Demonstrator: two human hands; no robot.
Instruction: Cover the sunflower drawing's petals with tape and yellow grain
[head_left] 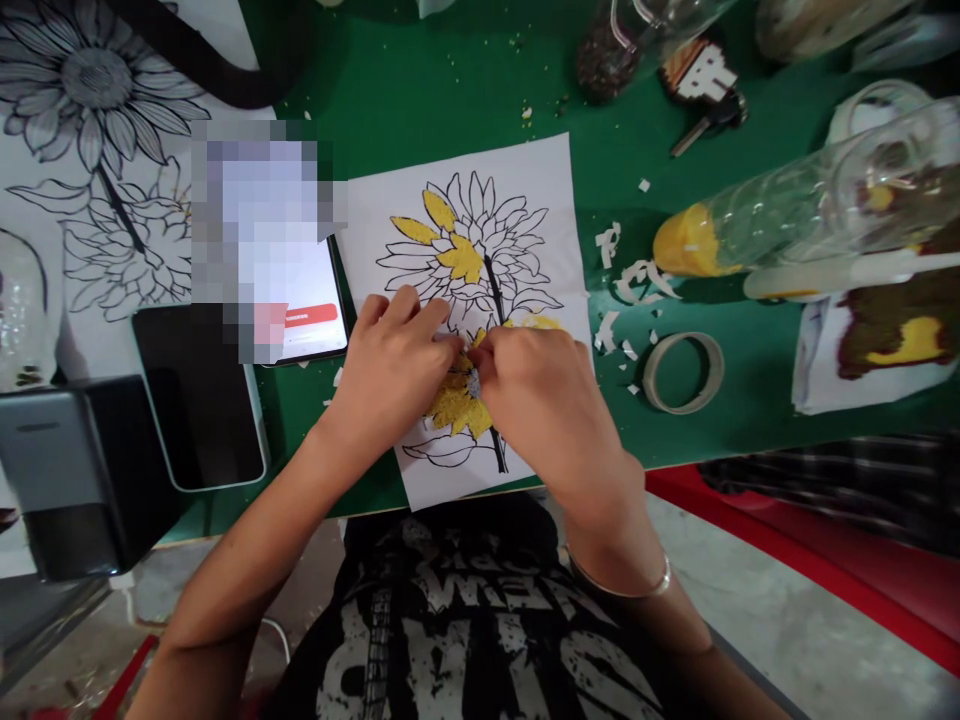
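Left hand [394,365] and right hand [551,400] crowd the lower yellow flower [459,410]!
Both curl inward over the printed sheet [536,172] on the green table [420,110]; whether they pinch anything, I can't tell.

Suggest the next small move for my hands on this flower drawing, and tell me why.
I'd probably lift the right hand slightly off the lower flower to check the petals. Its fingers and those of the left hand bunch close together there, hiding part of the flower, while yellow already covers the petals showing below them.
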